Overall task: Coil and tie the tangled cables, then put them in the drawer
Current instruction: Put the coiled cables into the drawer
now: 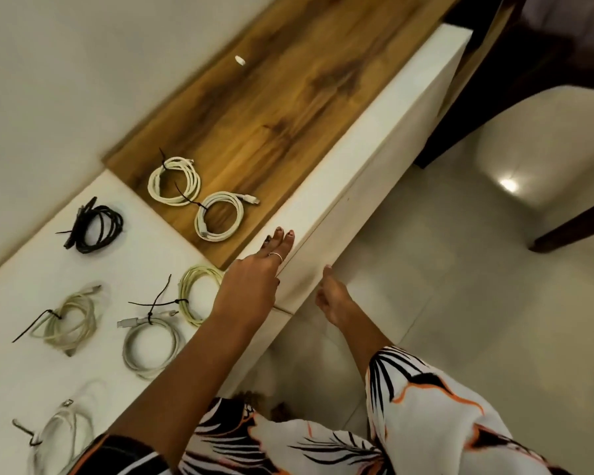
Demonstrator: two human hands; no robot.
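The drawer [374,138] stands pulled out, with a wood-grain floor and a white front panel. Two white coiled cables lie inside it, one [174,180] farther back and one [218,216] nearer, each bound with a black tie. My left hand [254,279] rests on the top edge of the drawer front with straight fingers. My right hand [333,299] is against the front face, thumb up, its fingers hidden. On the white top lie more tied coils: black [93,228], cream [70,320], grey [151,344], pale green [196,293] and white [62,437].
A small white piece [240,60] lies on the drawer floor at the far end. A cream upholstered chair [546,149] with dark wooden legs stands on the tiled floor to the right of the drawer. A wall runs along the left.
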